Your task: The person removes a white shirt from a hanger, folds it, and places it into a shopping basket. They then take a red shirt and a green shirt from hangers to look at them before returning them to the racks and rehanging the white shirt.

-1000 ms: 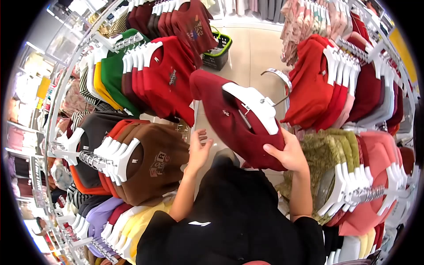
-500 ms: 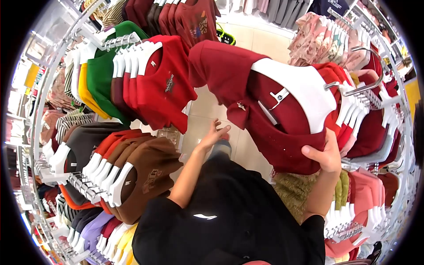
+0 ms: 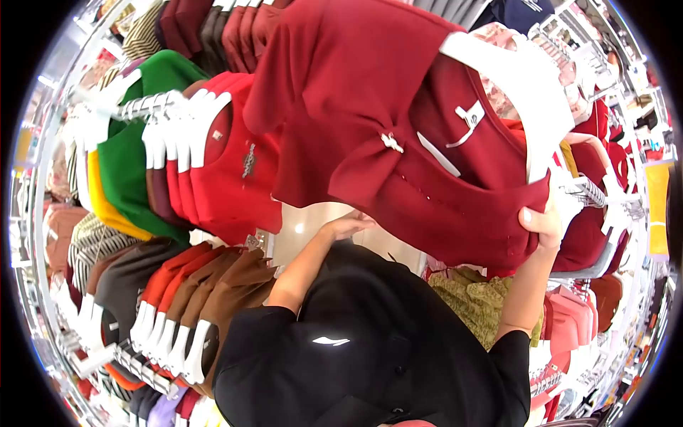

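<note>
A dark red top (image 3: 341, 92) with a bow and a small shiny ornament hangs on a white hanger (image 3: 523, 78), raised in front of me. My right hand (image 3: 544, 224) grips its shoulder at the hanger's lower end, thumb on the fabric. A white tag (image 3: 469, 117) shows inside the neckline. Just under the top's lower edge is my left hand (image 3: 350, 226), its fingertips partly hidden behind the fabric. Whether it touches or holds the cloth cannot be made out.
Racks of tops stand on the left, with red (image 3: 235, 156), green (image 3: 128, 156) and brown (image 3: 228, 285) ones. On the right hang pink tops (image 3: 569, 313) and an olive patterned garment (image 3: 473, 302). Pale floor (image 3: 299, 235) shows between the racks.
The dark red top is now closer and larger in view, spread further to the left and up. My right hand has moved slightly right with it. My left hand's fingers, spread before, are now partly covered.
</note>
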The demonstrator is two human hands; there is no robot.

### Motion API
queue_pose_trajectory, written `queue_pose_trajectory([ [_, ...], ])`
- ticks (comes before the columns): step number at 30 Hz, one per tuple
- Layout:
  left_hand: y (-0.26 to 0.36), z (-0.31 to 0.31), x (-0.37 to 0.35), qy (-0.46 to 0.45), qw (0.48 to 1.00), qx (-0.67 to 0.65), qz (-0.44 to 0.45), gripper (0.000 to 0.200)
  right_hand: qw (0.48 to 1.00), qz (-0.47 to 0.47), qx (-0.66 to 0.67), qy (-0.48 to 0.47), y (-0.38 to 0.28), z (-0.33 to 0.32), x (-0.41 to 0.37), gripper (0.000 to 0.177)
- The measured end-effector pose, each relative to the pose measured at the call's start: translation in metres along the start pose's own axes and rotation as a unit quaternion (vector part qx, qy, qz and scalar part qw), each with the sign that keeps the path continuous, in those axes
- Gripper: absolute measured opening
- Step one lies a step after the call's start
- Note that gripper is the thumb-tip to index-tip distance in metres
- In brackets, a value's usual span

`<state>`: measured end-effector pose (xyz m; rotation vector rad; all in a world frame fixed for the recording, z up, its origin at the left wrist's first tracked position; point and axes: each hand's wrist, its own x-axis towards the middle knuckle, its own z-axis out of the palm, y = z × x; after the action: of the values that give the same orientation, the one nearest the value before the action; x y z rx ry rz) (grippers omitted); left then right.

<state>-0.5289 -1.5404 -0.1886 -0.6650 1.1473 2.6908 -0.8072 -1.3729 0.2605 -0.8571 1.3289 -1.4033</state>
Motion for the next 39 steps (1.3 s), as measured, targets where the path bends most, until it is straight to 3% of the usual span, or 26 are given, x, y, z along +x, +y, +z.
queue_pose_trajectory([
  [1,0.014,0.010,0.005,-0.060,0.997,0.039,-0.005,0.086,1.000,-0.004,-0.002,0.007,-0.003,0.001,0.008,0.070],
  [2,0.034,0.035,0.000,-0.060,0.997,0.025,0.039,0.071,1.000,-0.007,-0.004,0.015,-0.008,0.004,0.018,0.070],
  [5,0.056,0.041,0.026,-0.083,0.986,0.143,-0.003,0.071,0.999,-0.040,-0.001,0.023,-0.013,0.000,0.041,0.064],
  [6,0.084,0.064,0.013,-0.061,0.993,0.099,0.023,0.069,0.998,-0.049,0.003,0.026,-0.014,-0.001,0.048,0.061],
  [9,0.089,0.051,0.027,-0.053,0.993,0.103,0.017,0.065,0.999,-0.043,-0.006,0.030,-0.019,-0.007,0.068,0.059],
  [12,0.100,0.037,0.032,-0.068,0.997,-0.004,-0.039,0.056,0.999,-0.032,-0.004,0.038,-0.018,-0.012,0.083,0.057],
  [15,0.122,0.029,0.033,-0.121,0.991,-0.029,-0.052,0.046,0.997,-0.038,0.020,0.071,-0.015,-0.011,0.095,0.055],
  [25,0.143,0.015,0.076,-0.115,0.986,0.022,-0.116,0.033,0.974,-0.071,0.084,0.200,0.009,-0.023,0.088,0.061],
  [28,0.154,0.020,0.082,-0.108,0.982,0.091,-0.124,0.033,0.966,-0.077,0.096,0.228,0.007,-0.024,0.076,0.062],
  [31,0.136,0.011,0.101,-0.009,0.982,0.158,-0.105,0.030,0.963,-0.071,0.100,0.238,0.014,-0.027,0.065,0.064],
  [32,0.133,-0.001,0.109,0.002,0.974,0.166,-0.155,0.035,0.964,-0.057,0.100,0.239,0.019,-0.029,0.062,0.065],
  [35,0.116,-0.039,0.126,0.160,0.971,0.109,-0.141,0.042,0.971,-0.022,0.086,0.224,0.031,-0.032,0.051,0.065],
  [37,0.137,-0.045,0.133,0.192,0.968,-0.089,-0.136,0.042,0.975,0.018,0.079,0.206,0.041,-0.036,0.041,0.063],
  [39,0.151,-0.060,0.143,0.146,0.953,-0.250,-0.092,0.044,0.974,0.049,0.073,0.210,0.046,-0.035,0.034,0.064],
])
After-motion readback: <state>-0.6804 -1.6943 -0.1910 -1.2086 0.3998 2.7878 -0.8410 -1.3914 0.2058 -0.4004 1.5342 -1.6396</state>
